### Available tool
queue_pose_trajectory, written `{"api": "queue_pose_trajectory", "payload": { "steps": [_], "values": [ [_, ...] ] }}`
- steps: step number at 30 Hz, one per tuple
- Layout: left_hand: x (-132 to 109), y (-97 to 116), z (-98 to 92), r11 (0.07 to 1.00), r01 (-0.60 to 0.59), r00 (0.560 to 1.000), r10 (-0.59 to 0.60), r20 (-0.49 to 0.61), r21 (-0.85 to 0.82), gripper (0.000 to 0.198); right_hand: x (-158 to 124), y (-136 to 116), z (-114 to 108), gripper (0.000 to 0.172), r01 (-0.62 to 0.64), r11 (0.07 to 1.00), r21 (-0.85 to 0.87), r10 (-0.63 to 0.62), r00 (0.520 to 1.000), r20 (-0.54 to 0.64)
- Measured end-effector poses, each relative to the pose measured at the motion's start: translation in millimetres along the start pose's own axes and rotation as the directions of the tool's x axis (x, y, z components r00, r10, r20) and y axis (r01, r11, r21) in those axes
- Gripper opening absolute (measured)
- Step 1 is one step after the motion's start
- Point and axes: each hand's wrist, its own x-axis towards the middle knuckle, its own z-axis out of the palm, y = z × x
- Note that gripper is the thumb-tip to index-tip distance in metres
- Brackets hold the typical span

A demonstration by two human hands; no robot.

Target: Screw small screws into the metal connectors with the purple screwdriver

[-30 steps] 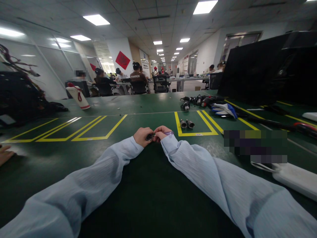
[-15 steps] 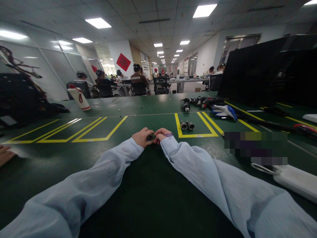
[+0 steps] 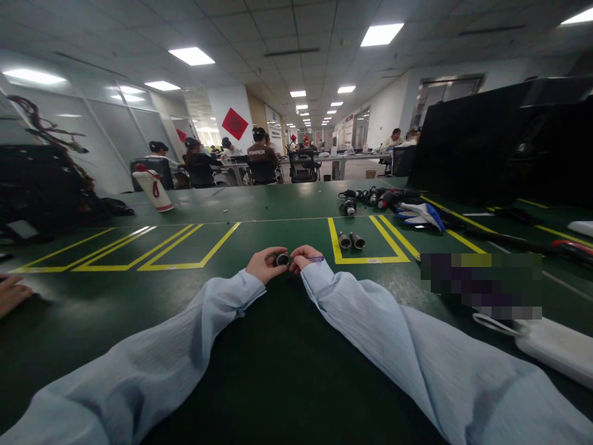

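Observation:
My left hand [image 3: 263,266] is closed around a round metal connector [image 3: 282,259], its dark open end facing me. Just to the right, my right hand [image 3: 303,256] is pinched beside the connector's rim. A slim purple-handled tool [image 3: 317,259] sticks out of its grip toward the right; its tip is too small to make out. Two similar metal connectors [image 3: 344,241] lie side by side inside a yellow taped box [image 3: 356,261] to the right of my hands.
Black cabled parts [image 3: 351,207] and a blue-white glove [image 3: 420,216] lie behind the taped box. A white bottle [image 3: 154,190] stands back left. Another person's hand [image 3: 13,293] rests at the left edge. At right are a white device [image 3: 558,346] and a large black monitor [image 3: 491,142].
My right hand has drawn slightly away from the connector, leaving a small gap. The connector has turned a little in my left hand. The view has tilted up slightly.

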Motion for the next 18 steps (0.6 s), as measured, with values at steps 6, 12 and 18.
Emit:
{"api": "queue_pose_trajectory", "payload": {
  "steps": [6, 12, 18],
  "values": [
    [0, 10, -3.3, 0.980, 0.114, 0.992, -0.122, -0.039, -0.161, 0.049, -3, -2, 2, 0.012, 0.019, 1.000, -0.015, -0.020, 1.000, -0.025],
    [4, 4, -5.6, 0.970, 0.118, 0.988, -0.136, -0.069, -0.214, 0.054, -4, -3, 3, 0.011, 0.054, 0.998, -0.037, -0.055, 0.997, -0.050],
    [4, -1, -5.7, 0.974, 0.075, 0.991, -0.097, -0.094, -0.215, 0.050, -4, -2, 6, 0.007, 0.059, 0.998, 0.014, -0.058, 0.996, -0.065]
  ]
}}
